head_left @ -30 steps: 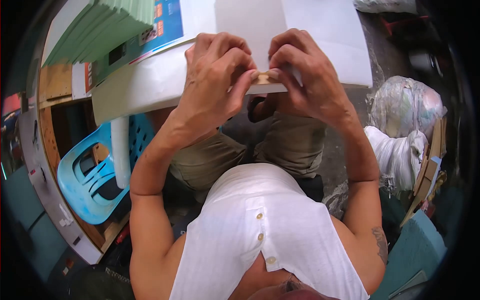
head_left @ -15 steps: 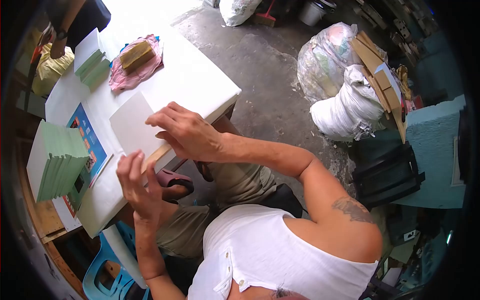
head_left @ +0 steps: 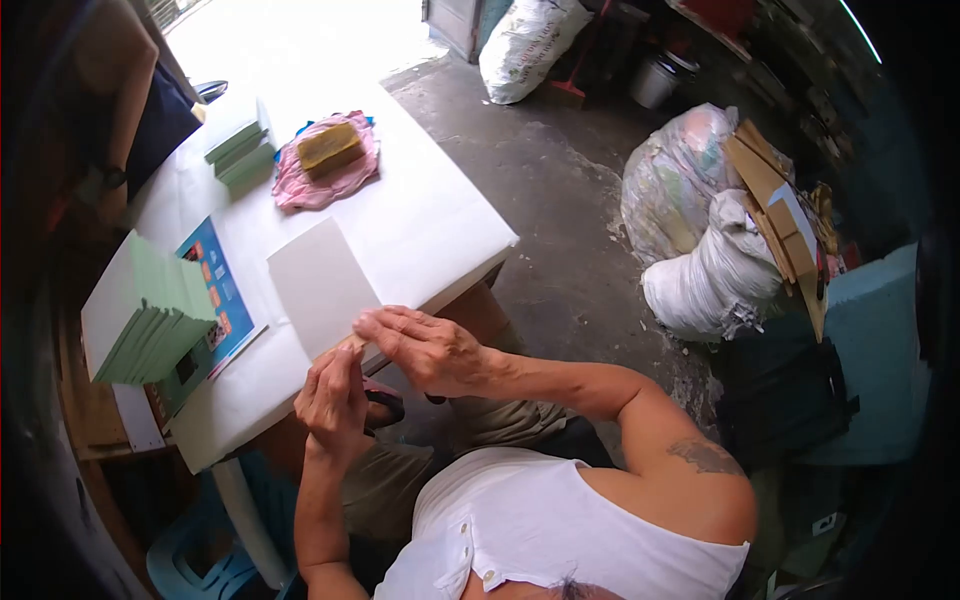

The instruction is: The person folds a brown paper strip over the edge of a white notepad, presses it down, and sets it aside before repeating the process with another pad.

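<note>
A pale grey-white rectangular pad [head_left: 322,282] lies flat at the front edge of the white table. Both hands meet at its near edge. My left hand [head_left: 335,394] has its fingers pressed together at the tan strip along that edge. My right hand [head_left: 425,346] is closed with its fingertips at the same edge, touching or nearly touching the left fingertips. Whatever is between the fingertips is too small to make out. Beyond the pad, a yellow-brown block [head_left: 331,151] rests on a crumpled pink cloth [head_left: 300,185].
Green-edged stacks stand at the left [head_left: 150,310] and far side [head_left: 238,140] of the white table [head_left: 440,215], beside a blue printed sheet [head_left: 217,280]. Another person's arm [head_left: 125,110] is at the upper left. Filled bags [head_left: 700,280] sit on the floor at right.
My hands have come together at the pad's near edge; before, they were apart with fingers raised. The camera view has shifted, so the table appears lower and further right.
</note>
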Available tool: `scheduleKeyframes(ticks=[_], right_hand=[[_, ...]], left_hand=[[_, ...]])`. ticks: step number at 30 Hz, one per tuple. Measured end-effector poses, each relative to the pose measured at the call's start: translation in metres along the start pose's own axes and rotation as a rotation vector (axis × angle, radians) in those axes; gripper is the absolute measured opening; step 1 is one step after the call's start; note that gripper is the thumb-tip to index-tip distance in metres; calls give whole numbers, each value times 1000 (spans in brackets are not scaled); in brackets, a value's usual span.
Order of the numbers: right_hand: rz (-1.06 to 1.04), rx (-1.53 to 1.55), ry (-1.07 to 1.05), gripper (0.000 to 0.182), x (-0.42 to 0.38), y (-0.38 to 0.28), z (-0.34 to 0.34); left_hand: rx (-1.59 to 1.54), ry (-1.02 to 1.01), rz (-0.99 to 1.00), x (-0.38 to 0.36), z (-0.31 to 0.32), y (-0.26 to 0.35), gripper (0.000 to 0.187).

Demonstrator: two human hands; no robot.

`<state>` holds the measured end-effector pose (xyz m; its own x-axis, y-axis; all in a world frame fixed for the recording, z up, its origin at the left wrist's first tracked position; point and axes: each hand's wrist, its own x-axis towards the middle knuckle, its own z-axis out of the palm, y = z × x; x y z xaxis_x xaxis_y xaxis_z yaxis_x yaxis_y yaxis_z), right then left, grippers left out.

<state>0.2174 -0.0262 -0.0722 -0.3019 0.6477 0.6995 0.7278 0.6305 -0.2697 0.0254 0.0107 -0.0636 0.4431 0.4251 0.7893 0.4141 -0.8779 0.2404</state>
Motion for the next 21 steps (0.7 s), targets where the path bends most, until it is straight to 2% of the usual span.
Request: scheduleKeyframes(ticks=[4, 8, 10, 17, 21], right_hand=[[3, -27, -52, 51, 6, 11, -2], [-25, -104, -107, 52, 9, 3, -2], [-34, -142, -138, 50, 9, 4, -3], [-59, -148, -133, 54, 11, 7, -1], [-69, -170, -158, 60, 13, 4, -5]], left_hand=[[-18, -10, -42, 4, -6, -5, 33], [-111, 18, -4, 2, -6, -12, 32], [-94, 16, 14, -4, -8, -16, 25], [-19, -52, -63, -22, -36, -30, 35], [-52, -8, -118, -20, -40, -27, 35]])
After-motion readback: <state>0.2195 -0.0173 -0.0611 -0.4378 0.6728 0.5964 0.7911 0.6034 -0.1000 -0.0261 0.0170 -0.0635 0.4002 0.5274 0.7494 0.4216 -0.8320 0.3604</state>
